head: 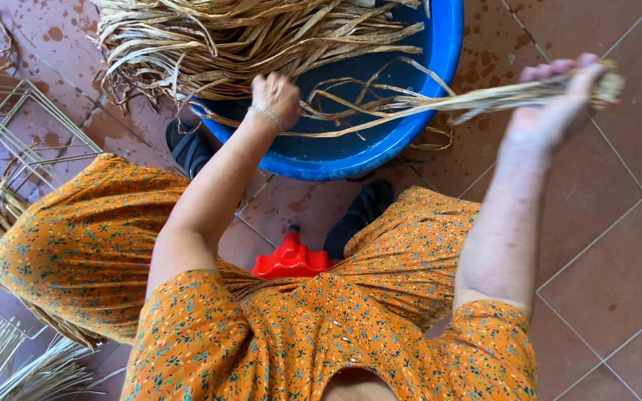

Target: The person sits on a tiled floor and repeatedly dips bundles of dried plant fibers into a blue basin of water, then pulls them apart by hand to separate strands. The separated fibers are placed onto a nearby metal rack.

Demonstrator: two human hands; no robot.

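Dried fibre strands (425, 100) are stretching taut from the right hand (559, 111), fisted at two o'clock, to the left hand (275, 95) pinching them over the blue basin (380, 148).

Reddish-brown square floor tiles (603, 245) with pale grout lines are spreading across the whole scene, speckled with dark wet spots (53, 33) toward the top. Even daylight is falling on them, leaving the tiles at the right looking dry and matte.
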